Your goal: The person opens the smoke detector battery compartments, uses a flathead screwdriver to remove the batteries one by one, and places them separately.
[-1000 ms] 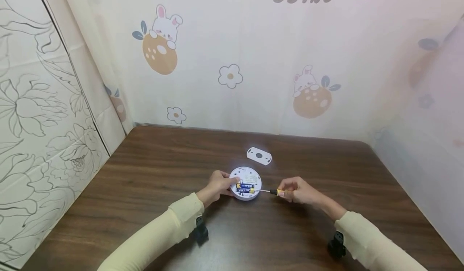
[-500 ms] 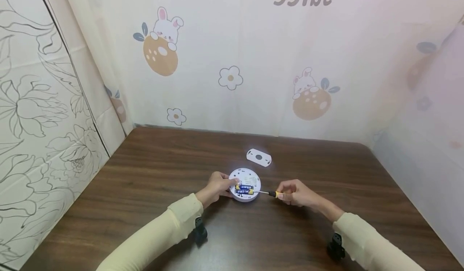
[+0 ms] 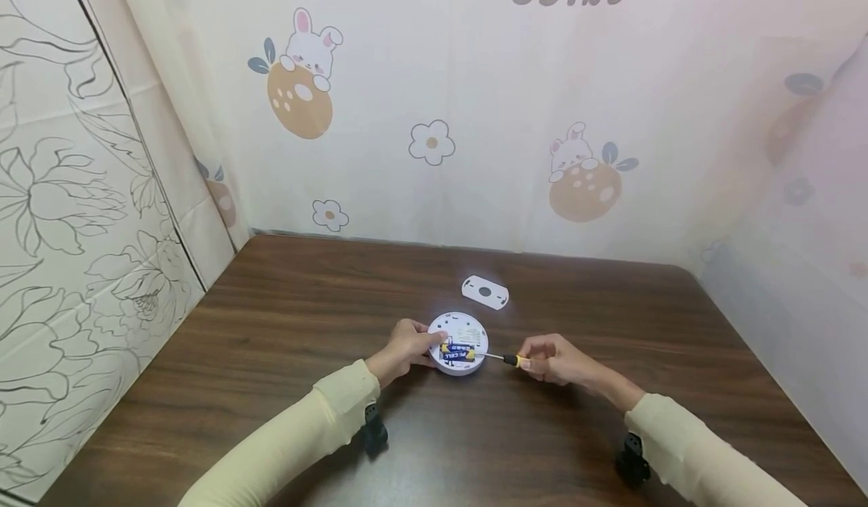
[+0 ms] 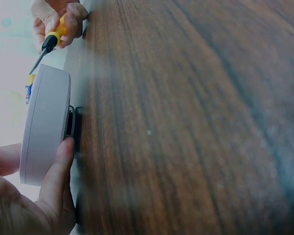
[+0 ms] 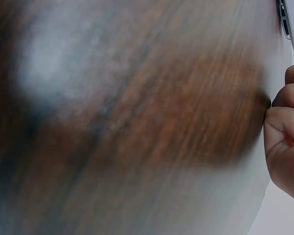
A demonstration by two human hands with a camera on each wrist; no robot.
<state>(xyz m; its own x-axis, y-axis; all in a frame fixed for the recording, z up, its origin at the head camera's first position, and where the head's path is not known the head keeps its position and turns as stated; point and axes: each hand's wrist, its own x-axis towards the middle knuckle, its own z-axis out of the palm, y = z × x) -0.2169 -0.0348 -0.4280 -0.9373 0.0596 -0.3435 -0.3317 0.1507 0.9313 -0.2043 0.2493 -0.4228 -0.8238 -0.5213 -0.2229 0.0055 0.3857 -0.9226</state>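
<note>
Brown table point(image 3: 610, 303), right hand point(image 3: 554, 359) gripping screwdriver point(image 3: 510, 359)

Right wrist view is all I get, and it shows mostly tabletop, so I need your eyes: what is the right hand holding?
Observer: In the head view, the right hand holds a screwdriver with a black and yellow handle.

Operator: Where is its tip?

Observer: At the yellow end of the blue batteries in a round white device; I can't tell whether it touches them.

Operator: Is anything steadying that device?

Observer: Yes, the left hand grips its edge, with the thumb on the battery side.
</note>
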